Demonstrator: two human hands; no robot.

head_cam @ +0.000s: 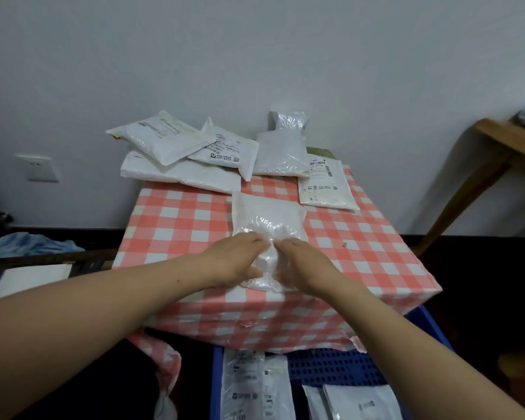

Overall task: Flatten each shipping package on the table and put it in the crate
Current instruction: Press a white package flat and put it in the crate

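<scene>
1. The bubble package point(269, 219) lies on the checkered counter point(176, 225). Its long axis runs away from the person.
2. The left hand point(235, 259) and right hand point(305, 265) flank its near end, equally close. Their fingers point(256, 240) curl over it, thumbs at the near edge, squeezing.
3. The puffed bulk lies beyond the fingers, so pressing likely must travel outward.
4. The blue crate point(346, 365) sits below the counter's near edge.
</scene>
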